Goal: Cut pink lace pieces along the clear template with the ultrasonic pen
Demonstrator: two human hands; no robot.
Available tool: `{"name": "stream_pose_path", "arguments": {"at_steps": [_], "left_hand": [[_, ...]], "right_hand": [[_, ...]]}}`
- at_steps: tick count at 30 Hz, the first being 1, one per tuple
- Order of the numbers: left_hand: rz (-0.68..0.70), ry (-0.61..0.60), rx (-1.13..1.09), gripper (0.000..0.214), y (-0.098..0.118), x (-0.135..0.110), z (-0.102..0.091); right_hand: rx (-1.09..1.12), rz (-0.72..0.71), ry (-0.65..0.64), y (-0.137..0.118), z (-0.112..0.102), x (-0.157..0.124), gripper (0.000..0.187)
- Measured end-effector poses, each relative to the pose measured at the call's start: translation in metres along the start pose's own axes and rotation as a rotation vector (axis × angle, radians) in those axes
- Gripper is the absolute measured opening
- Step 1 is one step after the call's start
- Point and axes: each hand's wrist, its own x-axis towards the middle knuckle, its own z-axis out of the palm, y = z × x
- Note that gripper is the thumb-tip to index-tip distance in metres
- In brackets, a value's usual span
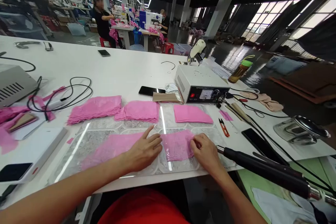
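The lace piece (176, 146) lies flat on the clear mat (86, 136) at the near edge of the white worktop (126, 70), directly in front of the person and between the 2 hands. The left hand (145, 149) rests palm down on its left edge, fingers (153, 140) straight and a little apart, pressing rather than gripping. Under that hand a longer pink piece (110, 150) meets the lace piece; whether the 2 overlap or only touch I cannot tell. The right hand (206, 152) sits at the right edge with its fingers bunched together on the border, apparently pinching it.

The lace looks thin, light and limp, with an open mesh. It would likely skew or stretch if tugged from 1 corner, and could snag on a nail. On the glossy mat it probably slides easily, so a flat palm suits for pinning it. For lifting, a light fingertip pinch at 2 points along an edge seems safer than a grab in the middle.

Behind the mat lie 3 pink stacks (138, 111) in a row. Red snips (224, 127) lie to the right, apart from the lace. A black tool handle (262, 169) lies just beside the right wrist, and a white control box (201, 87) stands further back.
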Motion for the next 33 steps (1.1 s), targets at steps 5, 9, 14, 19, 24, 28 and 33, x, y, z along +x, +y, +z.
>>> {"name": "stream_pose_path", "arguments": {"at_steps": [5, 9, 14, 19, 24, 28, 33], "left_hand": [[0.051, -0.062, -0.171, 0.032, 0.005, 0.015, 0.004], [0.082, -0.138, -0.242, 0.030, -0.002, 0.016, 0.011], [0.045, -0.149, -0.310, 0.025, -0.016, 0.011, 0.001], [0.032, -0.154, -0.326, 0.030, -0.017, 0.016, -0.001], [0.064, -0.204, -0.308, 0.042, -0.016, 0.019, 0.005], [0.070, -0.200, -0.366, 0.035, -0.023, 0.027, 0.001], [-0.163, -0.130, -0.364, 0.019, -0.045, 0.080, 0.004]], "right_hand": [[0.129, 0.046, 0.061, 0.008, 0.003, 0.005, 0.021], [0.124, 0.044, 0.148, 0.013, 0.003, 0.003, 0.019], [0.006, 0.036, 0.212, 0.020, 0.000, -0.006, 0.012], [-0.133, 0.059, 0.252, 0.021, -0.006, -0.011, 0.019], [-0.271, -0.026, 0.198, 0.028, -0.005, -0.014, 0.023], [-0.242, 0.000, 0.195, 0.039, -0.008, -0.012, 0.021], [-0.040, 0.035, 0.213, 0.045, -0.016, 0.003, 0.020]]}}
